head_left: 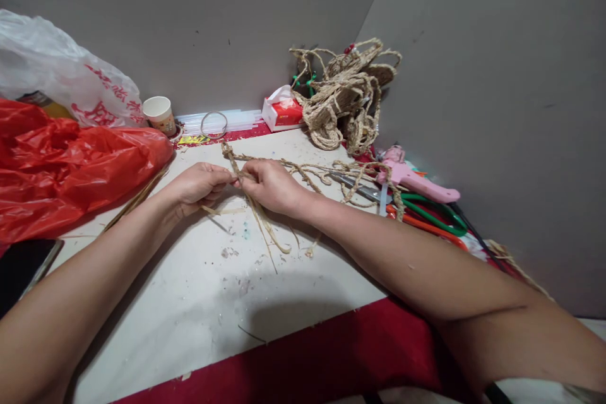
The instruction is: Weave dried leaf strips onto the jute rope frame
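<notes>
Cloth, red (pixel 341 341): 5 o'clock from your hands, along the near edge of the white board (pixel 156 328). Phone (pixel 23 268), dark-faced: 8 o'clock. Strands (pixel 267 227), pale, loose: trailing to 5 o'clock. Left hand (pixel 201 184), yours: thumb and fingertips pinched narrow on the fibre cord (pixel 232 161). Right hand (pixel 269 183), yours: pinching the same cord, just beside the left; cord's knotted end at 11 o'clock. Bag, red plastic (pixel 85 170): 9 o'clock. Glue gun (pixel 419 182), pink: 3 o'clock. Paper cup (pixel 161 117): 10 o'clock. Tissue packet (pixel 287 115): 1 o'clock. Woven bundle (pixel 341 88): 2 o'clock.
</notes>
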A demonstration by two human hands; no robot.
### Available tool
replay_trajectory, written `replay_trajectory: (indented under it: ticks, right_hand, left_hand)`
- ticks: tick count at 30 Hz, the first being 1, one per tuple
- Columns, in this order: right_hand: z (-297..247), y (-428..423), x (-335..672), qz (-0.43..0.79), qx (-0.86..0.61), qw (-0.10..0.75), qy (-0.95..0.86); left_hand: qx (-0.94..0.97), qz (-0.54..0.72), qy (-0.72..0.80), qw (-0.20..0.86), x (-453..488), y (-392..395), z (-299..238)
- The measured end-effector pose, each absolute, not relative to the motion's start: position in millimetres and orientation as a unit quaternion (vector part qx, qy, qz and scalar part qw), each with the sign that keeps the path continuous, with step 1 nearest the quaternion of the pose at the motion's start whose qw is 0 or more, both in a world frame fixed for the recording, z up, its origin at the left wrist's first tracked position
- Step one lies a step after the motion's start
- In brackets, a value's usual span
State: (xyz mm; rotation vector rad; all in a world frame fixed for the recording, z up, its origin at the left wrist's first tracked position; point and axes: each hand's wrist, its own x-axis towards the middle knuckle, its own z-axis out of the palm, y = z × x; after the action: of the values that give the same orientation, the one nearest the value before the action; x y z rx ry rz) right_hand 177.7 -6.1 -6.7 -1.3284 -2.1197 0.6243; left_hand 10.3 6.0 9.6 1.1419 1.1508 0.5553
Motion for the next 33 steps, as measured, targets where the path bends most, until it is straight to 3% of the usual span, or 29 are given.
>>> replay_trajectory:
  ticks: [9, 20, 25, 27, 31, 33]
  right_hand:
    - [21, -23, 183, 0.092, -0.524, 0.100, -0.841]
    - [8, -40, 167, 0.151, -0.504, 0.067, -0.848]
    - [28, -54, 173, 0.263, -0.363, 0.000, -0.894]
    - [35, -48, 180, 0.326, -0.341, 0.052, -0.880]
    - [28, -17, 191, 0.369, -0.453, 0.298, -0.755]
    - [16, -5, 190, 0.433, -0.468, 0.329, -0.696]
  left_hand:
    - [0.527, 0.269, 0.552, 0.588, 22, -3, 7]
    - [0.483, 0.270, 0.492, 0.672, 21, -3, 5]
    - [0.497, 0.260, 0.484, 0.672, 16, -2, 7]
    - [0.491, 0.262, 0.478, 0.680, 12, 0, 8]
    - [0.477, 0.263, 0.454, 0.705, 7, 5, 8]
    - [0.476, 0.259, 0.443, 0.714, 6, 6, 6]
